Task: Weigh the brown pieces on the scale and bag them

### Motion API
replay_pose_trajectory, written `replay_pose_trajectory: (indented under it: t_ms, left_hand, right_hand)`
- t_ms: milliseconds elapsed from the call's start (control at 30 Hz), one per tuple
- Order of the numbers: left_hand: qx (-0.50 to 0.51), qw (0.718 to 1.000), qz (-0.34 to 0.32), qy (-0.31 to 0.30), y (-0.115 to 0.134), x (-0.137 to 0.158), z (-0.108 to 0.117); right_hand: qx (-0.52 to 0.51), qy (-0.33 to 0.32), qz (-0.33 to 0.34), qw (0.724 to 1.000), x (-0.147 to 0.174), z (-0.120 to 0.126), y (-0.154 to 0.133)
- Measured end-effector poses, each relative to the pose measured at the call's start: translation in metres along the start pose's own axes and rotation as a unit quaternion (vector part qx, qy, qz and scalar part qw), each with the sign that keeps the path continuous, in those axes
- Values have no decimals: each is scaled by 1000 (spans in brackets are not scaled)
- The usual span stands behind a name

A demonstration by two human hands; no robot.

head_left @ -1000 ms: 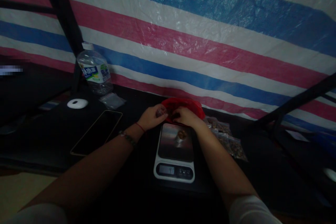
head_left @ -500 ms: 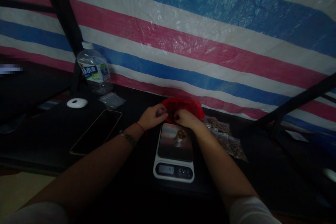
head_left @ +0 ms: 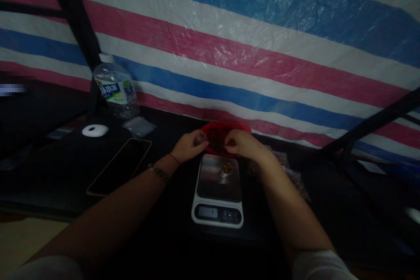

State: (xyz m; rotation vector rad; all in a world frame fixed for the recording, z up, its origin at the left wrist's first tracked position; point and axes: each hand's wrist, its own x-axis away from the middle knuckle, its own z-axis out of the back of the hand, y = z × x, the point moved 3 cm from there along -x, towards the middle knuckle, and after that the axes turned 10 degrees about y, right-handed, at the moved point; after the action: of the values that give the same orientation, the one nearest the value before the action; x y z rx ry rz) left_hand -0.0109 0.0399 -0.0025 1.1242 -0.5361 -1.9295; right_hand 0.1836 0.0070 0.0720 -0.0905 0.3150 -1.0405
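Bowl (head_left: 226, 124) sits just behind scale (head_left: 211, 188); left hand (head_left: 187, 146), behind-left of scale, grasps a clear thing (head_left: 198, 140); right hand (head_left: 242, 143), behind-right, curls over bowl, hold impossible to tell; best, I judge, keeping wrists off scale.

On the table (head_left: 172, 127), a small cup (head_left: 226, 169) stands on the digital scale (head_left: 210, 183). Directly behind the scale is a basin (head_left: 226, 125), the left hand (head_left: 189, 145) at its left edge, the right hand (head_left: 242, 143) over its right part. Filled zip bags (head_left: 298, 182) lie right, a smartphone (head_left: 121, 166) left; behind the smartphone, a zip bag (head_left: 140, 126) lies before a bottle (head_left: 117, 92).
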Motion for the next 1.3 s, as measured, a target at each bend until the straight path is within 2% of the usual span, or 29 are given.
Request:
replay_pose_trajectory:
  t_ms: [133, 300, 433, 633, 767, 933, 1133, 1300]
  left_hand:
    - [2, 1000, 3, 1, 0, 0, 0]
    - [7, 1000, 5, 5, -1, 0, 0]
    - [8, 1000, 5, 10, -2, 0, 1]
    - [0, 1000, 15, 14, -4, 0, 0]
    - [-1, 1000, 13, 7, -4, 0, -1]
    - [-2, 1000, 12, 0, -5, -1, -2]
    - [2, 1000, 10, 10, -2, -1, 1]
    - [3, 1000, 21, 14, -1, -1, 2]
  right_hand:
    - [-24, -37, 19, 999, 22, 23, -27]
    - [-1, -82, 10, 997, 32, 25, -43]
    - [-19, -100, -15, 995, 32, 26, -41]
    - [-43, -100, -50, 993, 41, 36, -15]
    - [22, -132, -129, 983, 58, 22, 8]
    - [61, -190, -125, 972, 84, -12, 17]
    - [156, -170, -182, 956, 95, -31, 17]
    - [150, -148, -167, 963, 96, -27, 15]
